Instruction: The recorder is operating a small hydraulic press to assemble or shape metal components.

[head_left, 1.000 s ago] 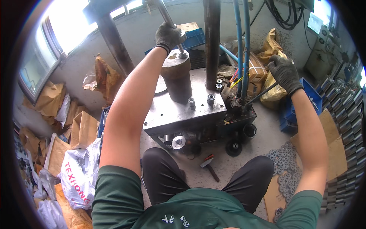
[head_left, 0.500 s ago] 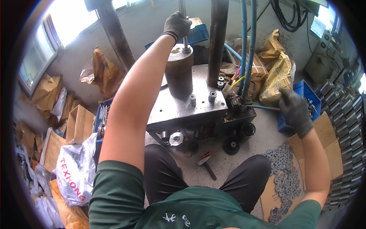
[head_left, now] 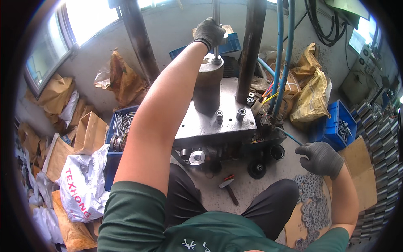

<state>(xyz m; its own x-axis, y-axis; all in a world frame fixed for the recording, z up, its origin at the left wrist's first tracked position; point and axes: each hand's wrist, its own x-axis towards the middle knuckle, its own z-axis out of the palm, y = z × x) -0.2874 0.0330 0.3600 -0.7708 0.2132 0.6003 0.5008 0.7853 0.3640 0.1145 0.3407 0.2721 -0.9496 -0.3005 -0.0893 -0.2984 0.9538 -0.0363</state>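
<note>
My left hand [head_left: 210,32], in a dark grey glove, is closed around an upright steel rod [head_left: 216,12]. A pale round piece [head_left: 225,38] peeks out beside its fingers, mostly hidden. Below, the rod meets a ring on top of a thick steel cylinder [head_left: 207,94], which stands on the press's metal table [head_left: 193,124]. My gloved right hand [head_left: 322,160] is at the end of a thin blue lever [head_left: 289,135], thumb and fingers apart; whether it touches the lever I cannot tell. Two small bearing stacks [head_left: 219,116] stand on the table's front part.
A hammer [head_left: 229,191] lies on the floor between my knees. Flat grey metal rings [head_left: 312,206] cover cardboard at right, near a blue bin [head_left: 331,130]. Another blue bin [head_left: 110,138] holds metal pins at left. Steel columns [head_left: 252,50] and blue hoses [head_left: 286,63] rise beside the cylinder.
My right hand has come down, and the lever's end has dropped with it. My left hand stays on the rod. The whole view has shifted slightly.
</note>
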